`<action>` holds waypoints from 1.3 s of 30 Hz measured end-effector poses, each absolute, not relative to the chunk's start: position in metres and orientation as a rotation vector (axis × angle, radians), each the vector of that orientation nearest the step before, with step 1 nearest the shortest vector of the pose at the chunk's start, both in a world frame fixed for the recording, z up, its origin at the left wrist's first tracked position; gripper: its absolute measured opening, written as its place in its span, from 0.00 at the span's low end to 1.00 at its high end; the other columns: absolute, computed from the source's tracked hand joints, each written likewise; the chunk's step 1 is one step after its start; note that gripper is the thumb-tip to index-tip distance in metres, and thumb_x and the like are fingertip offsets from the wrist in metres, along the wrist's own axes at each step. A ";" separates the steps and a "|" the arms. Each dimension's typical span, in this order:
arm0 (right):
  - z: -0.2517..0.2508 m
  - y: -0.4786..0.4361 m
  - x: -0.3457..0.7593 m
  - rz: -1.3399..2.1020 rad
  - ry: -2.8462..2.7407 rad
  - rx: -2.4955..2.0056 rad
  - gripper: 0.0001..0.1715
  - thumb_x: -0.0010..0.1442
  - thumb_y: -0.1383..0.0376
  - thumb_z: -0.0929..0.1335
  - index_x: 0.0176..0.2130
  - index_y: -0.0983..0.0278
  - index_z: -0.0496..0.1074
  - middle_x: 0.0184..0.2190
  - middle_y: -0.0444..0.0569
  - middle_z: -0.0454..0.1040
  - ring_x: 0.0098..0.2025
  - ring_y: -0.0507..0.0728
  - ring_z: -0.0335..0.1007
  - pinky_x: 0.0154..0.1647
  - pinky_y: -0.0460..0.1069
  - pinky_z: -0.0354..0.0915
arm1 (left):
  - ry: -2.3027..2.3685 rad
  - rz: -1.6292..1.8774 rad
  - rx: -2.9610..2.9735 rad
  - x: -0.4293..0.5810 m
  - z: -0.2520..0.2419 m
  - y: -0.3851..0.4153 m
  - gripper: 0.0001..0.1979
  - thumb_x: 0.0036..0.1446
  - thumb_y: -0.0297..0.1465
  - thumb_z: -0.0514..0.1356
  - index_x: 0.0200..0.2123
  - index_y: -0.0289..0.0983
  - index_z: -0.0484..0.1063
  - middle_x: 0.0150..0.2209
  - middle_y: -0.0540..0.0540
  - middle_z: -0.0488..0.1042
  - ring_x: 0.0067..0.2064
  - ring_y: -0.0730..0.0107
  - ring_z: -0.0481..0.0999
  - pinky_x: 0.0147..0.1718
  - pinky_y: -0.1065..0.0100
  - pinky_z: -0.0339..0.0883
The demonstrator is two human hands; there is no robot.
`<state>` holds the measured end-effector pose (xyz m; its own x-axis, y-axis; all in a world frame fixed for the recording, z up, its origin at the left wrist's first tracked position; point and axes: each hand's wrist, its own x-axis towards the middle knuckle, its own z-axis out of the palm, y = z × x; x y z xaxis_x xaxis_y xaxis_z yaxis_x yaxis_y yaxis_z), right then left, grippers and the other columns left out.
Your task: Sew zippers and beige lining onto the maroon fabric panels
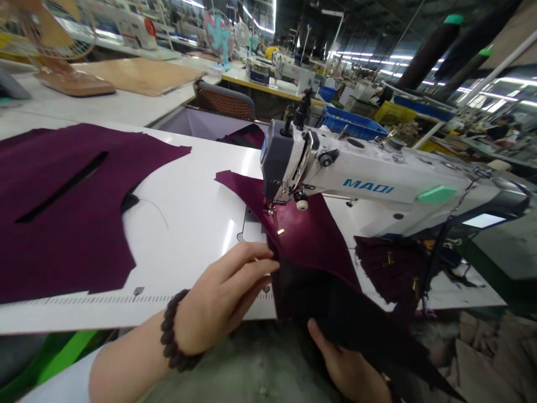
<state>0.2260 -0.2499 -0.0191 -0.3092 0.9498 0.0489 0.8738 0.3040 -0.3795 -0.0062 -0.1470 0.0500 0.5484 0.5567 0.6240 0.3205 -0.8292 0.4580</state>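
A maroon fabric piece with a black underside or lining lies under the needle area of a white sewing machine. Its front part drapes over the table edge. My left hand, with a dark bead bracelet on the wrist, pinches the fabric's left edge just in front of the presser foot. Low at the front, my right hand grips the hanging black side; the thumb shows and the other fingers are mostly hidden. A small gold-coloured clip or plate sits near the foot.
Another maroon panel with a black slit lies on the table's left. Right of the machine bed are dark maroon pieces with gold-coloured clips. Brownish cloth pieces lie at lower right. Behind stand a blue basket and a fan.
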 end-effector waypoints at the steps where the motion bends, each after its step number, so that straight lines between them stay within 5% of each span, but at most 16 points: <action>1: -0.024 -0.253 0.229 0.397 -2.255 -1.728 0.20 0.64 0.60 0.57 0.54 0.55 0.64 0.45 0.47 0.72 0.51 0.61 0.66 0.54 0.61 0.61 | 0.755 1.118 2.558 -0.010 0.042 -0.149 0.09 0.61 0.23 0.50 0.44 0.34 0.64 0.39 0.42 0.67 0.39 0.68 0.67 0.35 0.69 0.65; 5: -0.027 -0.257 0.225 0.323 -2.104 -1.883 0.28 0.63 0.52 0.55 0.54 0.63 0.65 0.39 0.51 0.75 0.48 0.61 0.68 0.49 0.56 0.67 | 0.732 0.916 2.795 -0.007 0.011 -0.162 0.09 0.63 0.26 0.47 0.40 0.33 0.66 0.29 0.47 0.67 0.28 0.69 0.63 0.24 0.68 0.59; 12: -0.011 -0.252 0.216 0.235 -2.319 -1.752 0.24 0.64 0.55 0.55 0.54 0.57 0.64 0.42 0.47 0.74 0.47 0.60 0.68 0.54 0.56 0.63 | 0.586 1.066 2.766 0.015 0.005 -0.166 0.17 0.64 0.23 0.43 0.24 0.34 0.63 0.21 0.50 0.62 0.24 0.71 0.59 0.20 0.67 0.52; 19: -0.019 -0.259 0.234 0.001 -2.489 -1.685 0.27 0.59 0.56 0.63 0.57 0.55 0.60 0.46 0.45 0.71 0.51 0.63 0.65 0.54 0.59 0.63 | 0.613 1.056 2.636 0.013 0.002 -0.168 0.16 0.64 0.23 0.43 0.24 0.36 0.59 0.20 0.51 0.60 0.21 0.72 0.56 0.19 0.68 0.51; 27: -0.001 -0.251 0.223 0.149 -2.448 -1.602 0.20 0.61 0.58 0.61 0.53 0.52 0.65 0.37 0.43 0.76 0.40 0.59 0.72 0.48 0.54 0.68 | 0.596 1.028 2.661 0.013 0.002 -0.167 0.15 0.64 0.23 0.42 0.25 0.37 0.60 0.20 0.51 0.60 0.21 0.73 0.59 0.20 0.69 0.53; 33: 0.023 -0.222 0.207 0.537 -2.637 -1.306 0.33 0.60 0.64 0.60 0.62 0.63 0.48 0.56 0.47 0.60 0.60 0.57 0.52 0.63 0.56 0.46 | 0.625 0.833 2.688 0.007 0.000 -0.168 0.16 0.63 0.25 0.43 0.26 0.36 0.64 0.23 0.49 0.66 0.23 0.72 0.63 0.21 0.71 0.60; 36: 0.030 -0.213 0.201 0.724 -2.755 -1.205 0.35 0.57 0.68 0.60 0.62 0.68 0.47 0.60 0.49 0.53 0.63 0.55 0.43 0.64 0.59 0.36 | 0.609 0.799 2.701 -0.021 0.025 -0.157 0.16 0.63 0.27 0.45 0.25 0.37 0.66 0.23 0.49 0.66 0.24 0.73 0.65 0.23 0.72 0.62; 39: 0.035 -0.212 0.196 0.762 -2.771 -1.216 0.34 0.58 0.63 0.62 0.61 0.71 0.50 0.59 0.54 0.54 0.63 0.58 0.43 0.63 0.61 0.37 | 0.786 0.897 2.625 -0.053 0.065 -0.136 0.10 0.62 0.28 0.50 0.30 0.37 0.68 0.27 0.50 0.67 0.27 0.75 0.68 0.25 0.75 0.63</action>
<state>0.1965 -0.2117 0.0347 -0.6960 0.6972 -0.1715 0.6869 0.5771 -0.4416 -0.0530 -0.1364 0.0654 0.6636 0.5675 0.4873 0.4088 -0.8207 0.3991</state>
